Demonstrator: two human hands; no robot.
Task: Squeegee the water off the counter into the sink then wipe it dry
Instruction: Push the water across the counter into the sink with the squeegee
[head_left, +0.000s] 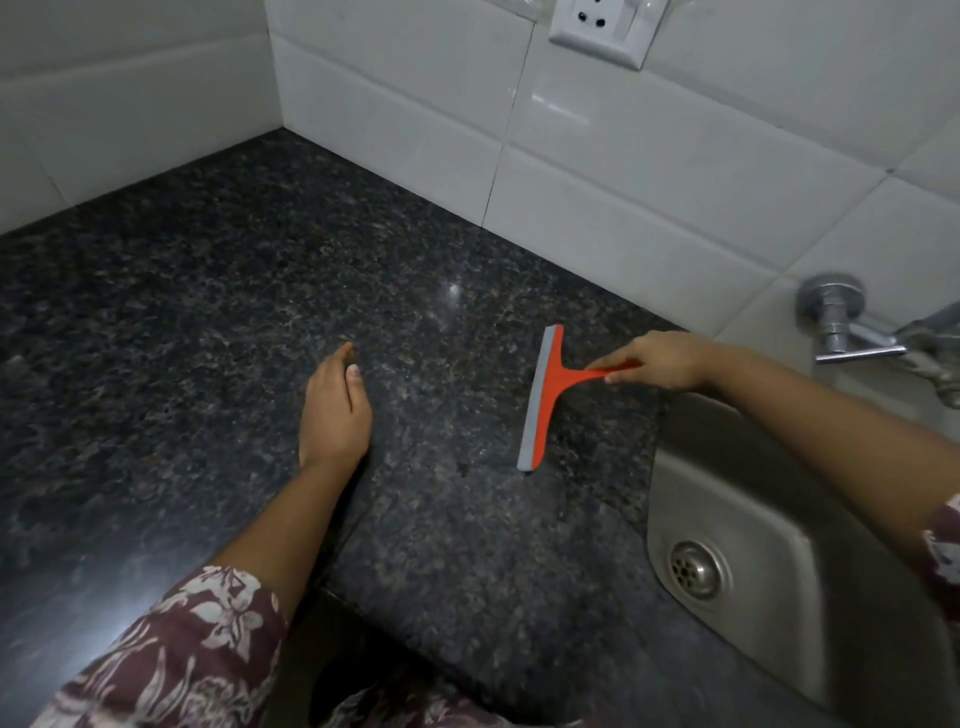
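1. Sleeve (156, 649): floral, maroon and white, at lower left, on the left forearm.
2. Surface (208, 312): dark speckled stone running into a corner of white tiles (389, 119). It is glossy, with one bright glint; any water film is too faint to make out.
3. Left hand (335, 410): rests on its edge on the surface, left of centre. The fingers are loose and together, holding nothing.
4. Squeegee (540, 400): orange body with a grey blade. The blade edge is down on the surface, lying front to back with the handle pointing right. It is near the sink's left rim but not at it.
5. Socket (597, 31): white wall plate, high on the tiles.
6. Right hand (660, 361): grips the squeegee handle, fingers curled round it, with the arm reaching across the sink.
7. Sink (810, 613): steel basin set at the right, with its drain (693, 569) in view.
8. Tap (852, 332): chrome, on the wall above the sink.

Step in hand, as judged: the squeegee stage, with the blade set for a stroke. The next move calls for steady downward pressure and a pull rightward, so the blade carries water over the rim into the sink. Drying is not yet begun, and no cloth is in view.
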